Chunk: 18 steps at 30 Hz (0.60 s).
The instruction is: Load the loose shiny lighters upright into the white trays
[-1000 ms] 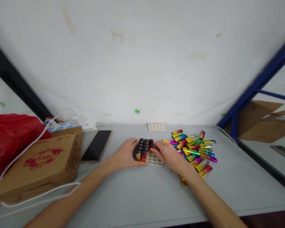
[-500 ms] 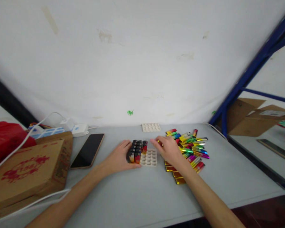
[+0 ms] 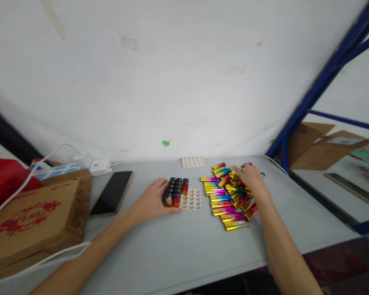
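Several dark-topped lighters stand upright in the left part of a white tray with round-cornered slots. My left hand is curved around their left side, thumb along the front, fingers behind. To the right lies a pile of shiny sleeves or lighters in gold, pink, blue, red and green. My right hand reaches onto the far right part of this pile, fingers bent down among the pieces; whether it grips one is hidden.
A second white tray lies by the wall. On the left are a black phone, a cardboard box, a power strip and a red bag. Beyond the blue frame sits an open carton; a person's hand shows at the right edge.
My right hand has moved right, from beside the tray onto the pile, uncovering the pile's left side. My left hand stays around the standing lighters. The view has shifted slightly.
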Motion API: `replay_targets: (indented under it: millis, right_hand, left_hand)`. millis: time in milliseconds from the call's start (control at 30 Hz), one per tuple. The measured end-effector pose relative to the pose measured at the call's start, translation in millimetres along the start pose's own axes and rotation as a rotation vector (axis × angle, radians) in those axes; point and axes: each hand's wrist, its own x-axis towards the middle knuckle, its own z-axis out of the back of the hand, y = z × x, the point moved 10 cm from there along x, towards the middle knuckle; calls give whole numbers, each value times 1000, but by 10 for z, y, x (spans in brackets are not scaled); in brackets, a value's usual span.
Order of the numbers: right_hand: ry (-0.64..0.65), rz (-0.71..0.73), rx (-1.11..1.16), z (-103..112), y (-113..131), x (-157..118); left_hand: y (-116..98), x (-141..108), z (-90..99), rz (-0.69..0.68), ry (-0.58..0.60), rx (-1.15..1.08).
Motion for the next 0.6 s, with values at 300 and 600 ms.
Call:
replay_targets:
  millis: [300,600]
  right_hand:
    - [-58,36,108,10,85,16]
    - [43,167,949,185,539,-158]
  left_hand:
    - [-1,-7,12,7,-15,-11]
    - [18,-21,-10,1,-19,14]
